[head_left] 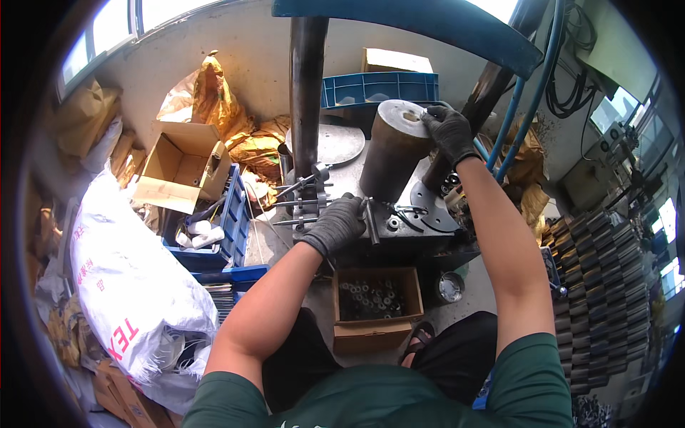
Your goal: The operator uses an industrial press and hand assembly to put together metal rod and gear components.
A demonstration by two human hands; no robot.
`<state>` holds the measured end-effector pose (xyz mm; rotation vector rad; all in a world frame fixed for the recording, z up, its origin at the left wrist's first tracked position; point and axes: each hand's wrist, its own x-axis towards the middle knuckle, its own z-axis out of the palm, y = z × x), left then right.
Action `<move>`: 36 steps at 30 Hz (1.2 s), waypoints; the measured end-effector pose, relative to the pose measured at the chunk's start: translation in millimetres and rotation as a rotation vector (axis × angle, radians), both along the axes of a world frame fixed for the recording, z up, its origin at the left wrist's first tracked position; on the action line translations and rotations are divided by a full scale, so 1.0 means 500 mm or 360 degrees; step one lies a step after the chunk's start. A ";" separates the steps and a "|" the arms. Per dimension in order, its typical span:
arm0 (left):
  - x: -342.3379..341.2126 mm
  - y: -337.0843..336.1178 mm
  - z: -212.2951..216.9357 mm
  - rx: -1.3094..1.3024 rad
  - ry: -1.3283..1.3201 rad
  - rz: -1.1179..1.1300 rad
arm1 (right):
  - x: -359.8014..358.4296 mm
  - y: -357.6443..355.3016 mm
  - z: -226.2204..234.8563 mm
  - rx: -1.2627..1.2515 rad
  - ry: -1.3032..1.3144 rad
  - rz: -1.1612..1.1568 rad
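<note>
The left forearm (275, 298) rises from 7 o'clock, elbow bent, and its dark-gloved left grip (339, 222) sits near the middle of the view, fingers curled and aimed toward 2 o'clock; their inner side is hidden. The right forearm (499, 232) comes up from 4 o'clock, reaching farther forward. The right grip (449, 133), gloved alike, lies toward 2 o'clock, bent fingers pointing toward 11.

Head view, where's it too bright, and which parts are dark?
In the head view, the window at upper left is washed out to white and the white sack is brightly lit; also in the head view, the inside of the cardboard box near the feet is shaded, and the picture's corners are black.
</note>
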<state>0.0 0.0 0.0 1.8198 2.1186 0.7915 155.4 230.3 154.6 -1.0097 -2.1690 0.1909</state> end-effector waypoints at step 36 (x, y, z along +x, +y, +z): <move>0.018 -0.058 0.102 0.0565 -0.2027 -0.0276 | 0.333 -0.351 -0.270 -0.0792 -0.1087 0.0992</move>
